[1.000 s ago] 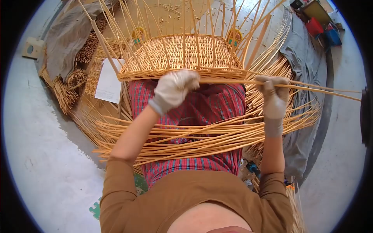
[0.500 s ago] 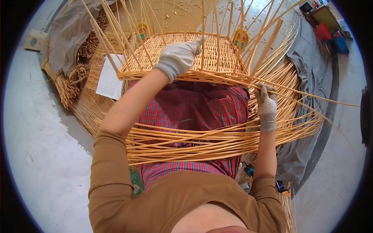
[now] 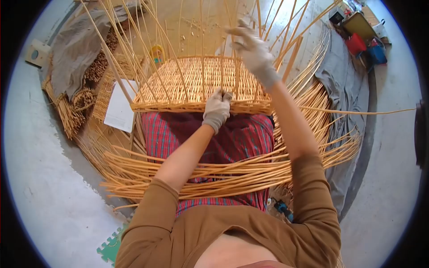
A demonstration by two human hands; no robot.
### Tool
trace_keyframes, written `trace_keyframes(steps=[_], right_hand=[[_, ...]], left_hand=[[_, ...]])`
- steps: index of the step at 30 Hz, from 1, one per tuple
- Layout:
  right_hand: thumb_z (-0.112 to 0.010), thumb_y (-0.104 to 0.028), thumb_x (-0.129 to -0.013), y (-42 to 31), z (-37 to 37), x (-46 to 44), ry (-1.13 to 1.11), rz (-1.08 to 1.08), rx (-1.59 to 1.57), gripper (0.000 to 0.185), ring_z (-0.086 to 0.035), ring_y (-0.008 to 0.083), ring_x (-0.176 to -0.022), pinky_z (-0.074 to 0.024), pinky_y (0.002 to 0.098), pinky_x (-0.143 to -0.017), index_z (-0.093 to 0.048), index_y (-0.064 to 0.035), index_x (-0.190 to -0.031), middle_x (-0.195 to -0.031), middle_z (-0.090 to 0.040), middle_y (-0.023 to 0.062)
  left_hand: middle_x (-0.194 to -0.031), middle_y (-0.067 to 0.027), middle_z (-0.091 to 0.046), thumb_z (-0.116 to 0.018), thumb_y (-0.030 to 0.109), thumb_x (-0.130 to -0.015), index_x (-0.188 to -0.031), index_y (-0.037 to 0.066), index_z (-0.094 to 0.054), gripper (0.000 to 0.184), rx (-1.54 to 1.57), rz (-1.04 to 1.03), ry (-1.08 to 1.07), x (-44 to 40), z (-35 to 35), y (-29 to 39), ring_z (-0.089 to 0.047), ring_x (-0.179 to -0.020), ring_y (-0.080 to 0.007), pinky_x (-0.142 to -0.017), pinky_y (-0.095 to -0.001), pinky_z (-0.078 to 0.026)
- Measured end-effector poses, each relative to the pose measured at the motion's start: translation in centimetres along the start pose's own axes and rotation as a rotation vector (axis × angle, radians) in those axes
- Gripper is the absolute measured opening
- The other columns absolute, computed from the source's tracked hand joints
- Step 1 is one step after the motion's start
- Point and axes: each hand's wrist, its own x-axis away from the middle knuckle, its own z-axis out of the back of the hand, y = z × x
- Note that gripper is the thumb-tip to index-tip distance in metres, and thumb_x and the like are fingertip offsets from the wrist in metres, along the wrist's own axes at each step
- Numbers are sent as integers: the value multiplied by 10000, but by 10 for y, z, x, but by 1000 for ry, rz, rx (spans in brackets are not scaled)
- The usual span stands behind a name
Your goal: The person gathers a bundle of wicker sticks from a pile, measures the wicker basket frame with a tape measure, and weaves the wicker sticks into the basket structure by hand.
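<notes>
On the near side of a partly woven wicker basket point(image 3: 178, 78), my gloved left hand point(image 3: 217, 107) is closed at the lower weave. Its fingers pinch the base of an upright willow rod point(image 3: 222, 71). My gloved right hand point(image 3: 254, 51) is raised over the basket's right part, among the upright rods. Its fingers are apart and somewhat blurred, and I see nothing held in them. A single long willow rod point(image 3: 357, 112) runs out from the basket's near right corner.
A bundle of loose willow rods point(image 3: 232, 174) lies across my lap on a red checked cloth point(image 3: 156, 134). More rods point(image 3: 304, 98) lie to the right beside a grey cloth point(image 3: 344, 89). At left are a white paper sheet point(image 3: 120, 109) and bundled sticks point(image 3: 67, 105).
My left hand has come down to the basket's near edge and closed there. My right hand has let go of the rods at the right corner and risen above the basket.
</notes>
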Motion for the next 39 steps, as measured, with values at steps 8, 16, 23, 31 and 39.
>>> trace_keyframes(steps=[8, 16, 23, 31, 39], right_hand=[[-604, -227, -953, -8, -58, -27, 521, -483, -477, 414, -573, 167, -1049, -482, 294, -878, -538, -104, -1343, -1238, -573, 94], [-402, -225, -1033, 20, 42, 204, 617, -371, -1163, 225, -423, 155, -606, -472, 393, -693, -524, -133, -869, -676, -406, 2], [-320, -401, -1059, -94, 43, 190, 441, -450, -964, 388, -444, 174, -603, -493, 407, -697, -458, -92, -868, -644, -415, 31], [-616, 13, -912, 21, 137, 229, 735, -824, -661, 163, -703, 186, -882, -599, 236, -569, -549, -120, -978, -944, -695, 106], [-670, -116, -871, 36, 112, 80, 249, -148, -94, 482, -548, 236, -1233, -442, 309, -1009, -529, -107, -1332, -1322, -586, 110]], left_hand=[[-710, -59, -595, -591, 277, -967, -1003, 43, -618, 239, -125, 347, 50, -18, 5, 11, -571, -578, -150, -529, -327, -476], [-566, -48, -532, -663, 313, -925, -923, 68, -555, 268, 50, 204, -136, 4, 22, 37, -500, -381, -149, -354, -325, -429], [-479, -23, -482, -830, 405, -760, -693, 86, -513, 455, -65, 374, 41, 15, 6, 75, -408, -314, -133, -288, -316, -380], [-1061, -120, -654, -494, 137, -1002, -1326, 25, -452, 345, 107, -624, 129, 11, -5, 62, -633, -564, -191, -461, -288, -517], [-593, -63, -589, -566, 275, -988, -1013, 27, -567, 249, -122, 330, -310, 26, -77, 80, -549, -382, -143, -316, -303, -422]])
